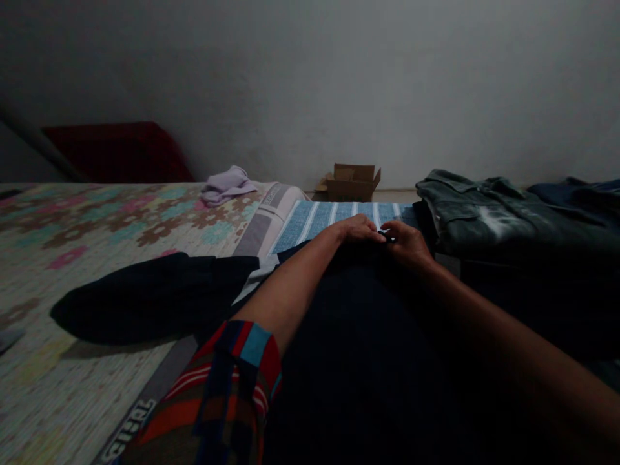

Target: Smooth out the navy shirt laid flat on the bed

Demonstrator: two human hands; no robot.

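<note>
A dark navy garment (349,336) with a long sleeve (159,297) stretched out to the left lies spread in front of me. At its far edge my left hand (359,228) is closed, fingers pinching the dark cloth. Close beside it, almost touching, my right hand (405,241) pinches the same edge between thumb and fingers. The exact spot they grip is small and dim, so I cannot make out any button or fastening there. A light grey-white strip (256,278) shows by the sleeve.
Folded dark green clothes (504,213) are stacked on the right, with navy cloth (581,192) behind. An open cardboard box (353,183) stands by the wall. A lilac cloth (227,186) lies on the flowered bedcover (121,226). Beyond my hands is blue striped fabric (314,219).
</note>
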